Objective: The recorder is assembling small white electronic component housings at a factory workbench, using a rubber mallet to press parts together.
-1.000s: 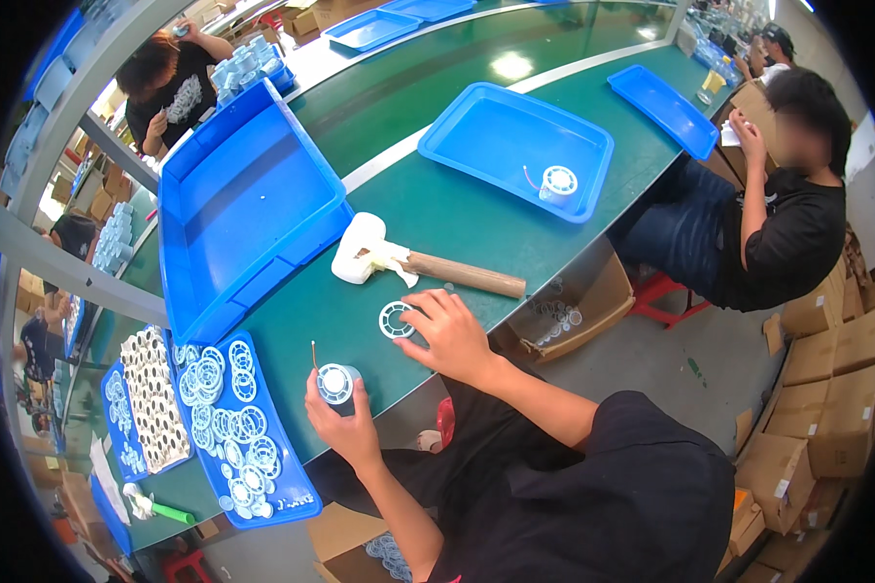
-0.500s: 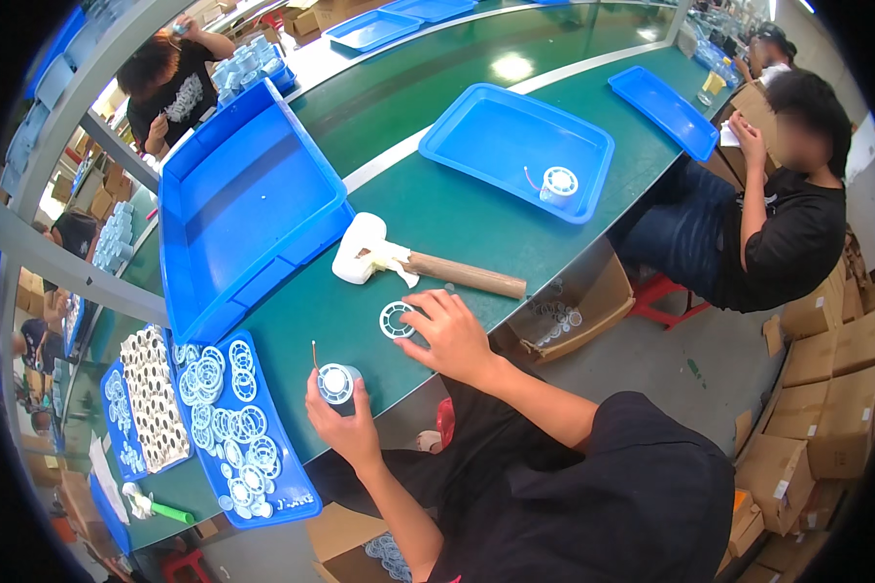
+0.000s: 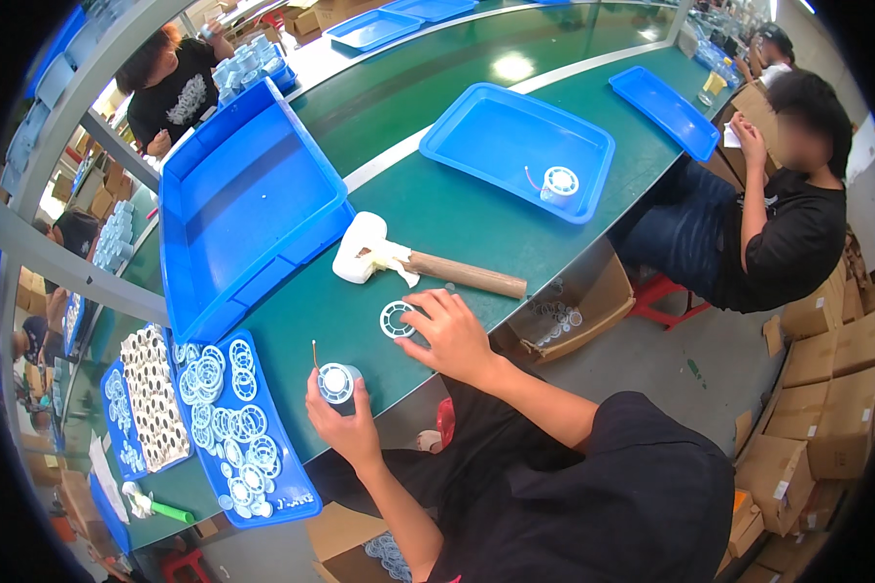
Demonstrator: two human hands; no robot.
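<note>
My left hand (image 3: 343, 420) grips a small white spool (image 3: 337, 382) with a thin wire sticking up from it, held at the near edge of the green table (image 3: 457, 223). My right hand (image 3: 449, 335) rests on the table with its fingertips on a flat white ring-shaped disc (image 3: 397, 319). Just beyond the disc lies a white-headed mallet (image 3: 365, 251) with a wooden handle (image 3: 467, 275).
A shallow blue tray (image 3: 292, 491) of several white discs lies at my left, next to a tray of small round parts (image 3: 156, 398). A big blue bin (image 3: 238, 199) stands behind them. Another blue tray (image 3: 486, 126) holds one white spool (image 3: 559, 183). A seated person (image 3: 778, 223) is at right, others at the far left.
</note>
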